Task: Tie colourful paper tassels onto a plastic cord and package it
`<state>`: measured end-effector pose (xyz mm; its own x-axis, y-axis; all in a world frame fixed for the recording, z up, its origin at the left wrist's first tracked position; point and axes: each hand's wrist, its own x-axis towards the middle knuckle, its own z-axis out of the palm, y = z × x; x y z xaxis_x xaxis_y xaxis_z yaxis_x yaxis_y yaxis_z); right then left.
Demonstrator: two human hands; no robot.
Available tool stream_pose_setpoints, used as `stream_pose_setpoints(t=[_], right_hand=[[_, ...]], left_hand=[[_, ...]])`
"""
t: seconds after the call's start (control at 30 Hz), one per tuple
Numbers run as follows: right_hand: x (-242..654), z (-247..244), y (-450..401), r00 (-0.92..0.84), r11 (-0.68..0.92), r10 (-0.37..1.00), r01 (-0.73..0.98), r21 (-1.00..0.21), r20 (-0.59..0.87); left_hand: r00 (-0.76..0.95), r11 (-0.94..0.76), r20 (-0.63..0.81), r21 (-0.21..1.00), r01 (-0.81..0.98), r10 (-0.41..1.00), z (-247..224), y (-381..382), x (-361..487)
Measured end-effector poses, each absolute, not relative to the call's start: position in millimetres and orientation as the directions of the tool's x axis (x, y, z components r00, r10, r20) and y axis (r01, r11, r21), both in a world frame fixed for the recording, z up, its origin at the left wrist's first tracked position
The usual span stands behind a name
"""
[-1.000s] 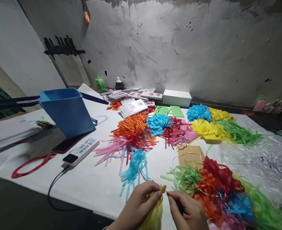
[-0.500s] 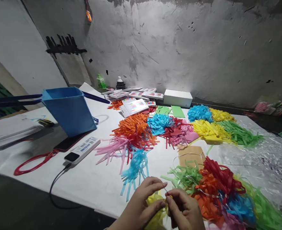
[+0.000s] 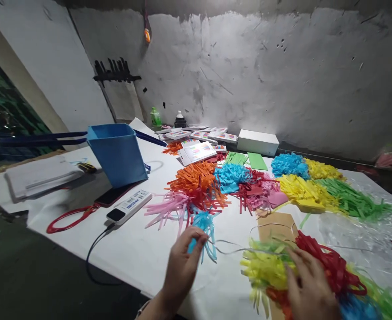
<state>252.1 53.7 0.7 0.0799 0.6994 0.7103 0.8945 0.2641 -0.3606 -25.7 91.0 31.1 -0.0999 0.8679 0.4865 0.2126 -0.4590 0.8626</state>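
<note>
My left hand (image 3: 186,255) is raised over the white table, thumb and fingertips pinched on a thin pale string (image 3: 229,252). The string stretches right, in a slack curve, to a yellow paper tassel (image 3: 265,270). My right hand (image 3: 311,284), smeared by motion, is at the right side of this tassel with its fingers bent; how firmly it grips cannot be made out. Under and around it lie a red tassel (image 3: 329,262), an orange tassel (image 3: 280,300) and a blue tassel (image 3: 359,306). A light blue tassel (image 3: 204,222) lies just behind my left hand.
Bunches of orange fringe (image 3: 196,178), yellow fringe (image 3: 304,191) and green fringe (image 3: 352,198) lie further back. A blue box-shaped holder (image 3: 118,155), a white device (image 3: 129,207) with a cable and a phone (image 3: 116,195) are left. Clear plastic (image 3: 382,240) spreads right. Flat printed boxes (image 3: 198,152) stand behind.
The yellow tassel has gone from my left hand to the pile at the right, my right hand moving with it. My hands have parted, drawing the string out between them. The view has turned left.
</note>
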Motion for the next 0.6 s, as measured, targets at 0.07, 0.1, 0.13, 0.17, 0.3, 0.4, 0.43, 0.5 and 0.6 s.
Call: stream_pose_setpoints(t=[0.07, 0.1, 0.13, 0.17, 0.3, 0.4, 0.43, 0.5, 0.6], right_hand=[[212.2, -3.4, 50.6, -0.007, 0.395, 0.715, 0.829, -0.395, 0.699], [191.7, -6.4, 48.8, -0.032, 0.488, 0.739, 0.713, -0.503, 0.673], [174.0, -9.6, 47.2, -0.029, 0.518, 0.77, 0.61, -0.599, 0.637], [160.7, -12.7, 46.0, -0.022, 0.522, 0.8, 0.517, -0.678, 0.599], [150.1, -21.2, 45.7, -0.016, 0.457, 0.869, 0.411, -0.788, 0.495], [160.5, -24.4, 47.9, -0.053, 0.445, 0.875, 0.478, -0.757, 0.48], [163.2, -25.8, 48.7, -0.059, 0.441, 0.875, 0.506, -0.741, 0.48], [166.7, -29.8, 49.6, -0.04, 0.411, 0.882, 0.549, -0.728, 0.469], [169.1, -38.3, 48.3, 0.078, 0.312, 0.902, 0.559, -0.768, 0.424]], left_hand=[[0.1, -0.565, 0.559, 0.788, 0.244, 0.823, 28.8, 87.2, -13.3], [0.181, -0.602, 0.574, 0.758, 0.252, 0.799, 27.2, 85.0, -7.0], [0.24, -0.619, 0.571, 0.741, 0.26, 0.785, 25.4, 83.0, -1.7], [0.28, -0.619, 0.555, 0.739, 0.266, 0.783, 23.5, 81.5, 2.1], [0.404, -0.524, 0.405, 0.815, 0.248, 0.82, 16.9, 81.3, 2.6], [0.534, -0.498, 0.305, 0.827, 0.262, 0.788, 16.7, 92.2, -11.0], [0.565, -0.512, 0.292, 0.811, 0.281, 0.772, 18.4, 100.5, -18.7], [0.532, -0.535, 0.283, 0.74, 0.408, 0.798, 24.6, 126.5, -38.6], [0.218, -0.36, 0.303, 0.572, 0.737, 0.928, 34.8, 183.5, -72.5]])
